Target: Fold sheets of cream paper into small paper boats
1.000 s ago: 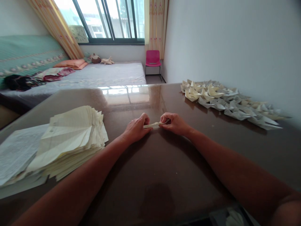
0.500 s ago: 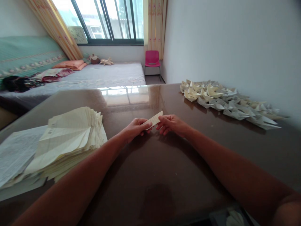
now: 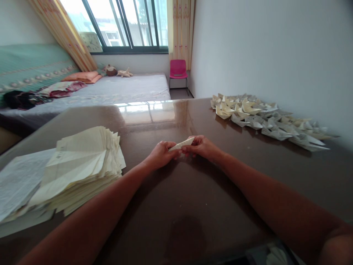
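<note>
A small folded piece of paper (image 3: 181, 144), cream-coloured and narrow, is held just above the brown table (image 3: 176, 191). My left hand (image 3: 162, 154) pinches its left end between thumb and fingers. At the other end, my right hand (image 3: 200, 146) grips the paper with the thumb in front and the fingers curled behind it. The two thumbs are close together near the paper's lower edge. Parts of the fingers are hidden behind the paper and the hands.
A thick stack of cream paper sheets (image 3: 79, 154) lies on the left, beside greyer printed sheets (image 3: 22, 176). Many folded paper boats (image 3: 256, 119) are grouped along the wall at the right. Beyond the table are a bed (image 3: 132, 86) and a pink chair (image 3: 178, 69).
The folded paper has turned flatter, with its edge more toward me. My right hand has closed further around its right end, and the thumbs are nearer each other.
</note>
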Demonstrator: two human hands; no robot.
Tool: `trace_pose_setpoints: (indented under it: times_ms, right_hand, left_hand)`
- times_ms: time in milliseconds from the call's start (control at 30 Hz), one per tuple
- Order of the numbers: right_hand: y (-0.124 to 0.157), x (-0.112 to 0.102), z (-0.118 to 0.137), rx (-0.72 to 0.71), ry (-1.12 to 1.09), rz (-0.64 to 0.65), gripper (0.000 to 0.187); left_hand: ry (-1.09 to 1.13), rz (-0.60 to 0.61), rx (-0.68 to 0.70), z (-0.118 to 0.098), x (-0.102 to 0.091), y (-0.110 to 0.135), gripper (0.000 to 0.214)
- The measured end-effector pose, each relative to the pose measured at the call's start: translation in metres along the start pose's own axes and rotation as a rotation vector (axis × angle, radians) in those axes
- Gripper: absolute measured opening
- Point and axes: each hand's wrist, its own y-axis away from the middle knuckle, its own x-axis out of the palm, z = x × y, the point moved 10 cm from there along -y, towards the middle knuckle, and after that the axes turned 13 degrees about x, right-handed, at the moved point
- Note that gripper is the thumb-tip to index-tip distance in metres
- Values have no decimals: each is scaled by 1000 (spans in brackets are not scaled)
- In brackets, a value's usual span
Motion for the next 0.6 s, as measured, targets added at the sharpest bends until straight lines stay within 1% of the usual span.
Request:
trace_pose_setpoints:
  times_ms: [100,233,300,433,500,600]
  right_hand:
    - [1,-4,3,-70,43,-38,30]
    - [1,-3,7,-130,50,0,25]
    - [0,-3,8,-134,50,-3,26]
    - [0,-13,10,-122,86,-84,31]
    - [0,-18,11,-119,106,-102,33]
    - [0,-19,10,-103,215,-47,33]
  left_hand:
    - [-73,-3,28,-7,-3,0,25]
    - [-55,10,74,-11,-1,0,25]
    - [-16,22,57,-6,0,0,25]
    - [50,65,-53,12,2,1,29]
    - [-2,71,-36,12,-1,0,31]
    - [-195,90,40,7,-3,-1,33]
